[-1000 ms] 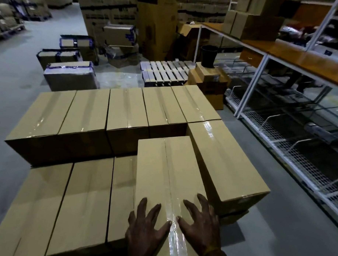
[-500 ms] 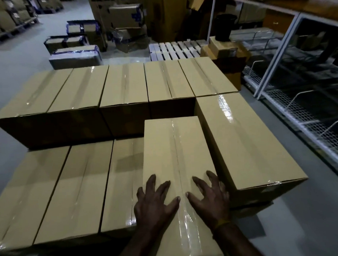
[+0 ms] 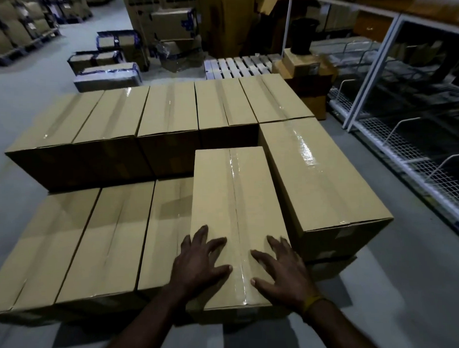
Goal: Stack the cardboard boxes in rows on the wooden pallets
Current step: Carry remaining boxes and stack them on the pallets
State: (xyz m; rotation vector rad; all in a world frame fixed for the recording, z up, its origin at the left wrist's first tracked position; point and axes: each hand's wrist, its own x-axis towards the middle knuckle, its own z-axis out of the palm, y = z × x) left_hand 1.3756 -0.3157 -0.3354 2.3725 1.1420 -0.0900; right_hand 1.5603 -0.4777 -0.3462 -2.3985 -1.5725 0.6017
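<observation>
A taped cardboard box [image 3: 237, 199] lies lengthwise on the upper layer of the stack, its near end at the stack's front edge. My left hand [image 3: 200, 260] and my right hand [image 3: 281, 271] rest flat on its top near that end, fingers spread, one on each side of the tape seam. To its right, touching it, lies another upper box [image 3: 319, 181]. Behind them runs a back row of several boxes [image 3: 169, 113] at the same height. Left of my box, the lower front row [image 3: 100, 238] shows three box tops. The pallet beneath is hidden.
A white metal rack with wire shelves [image 3: 409, 152] stands along the right, across a narrow strip of grey floor. An empty pallet [image 3: 235, 67] and a box pile with a black bucket [image 3: 303, 36] stand behind. Wrapped cartons [image 3: 108, 74] sit on the floor at back left.
The box has slid forward towards the back row with both palms on it, and my arms have stretched out further. The view has moved closer and tilted down.
</observation>
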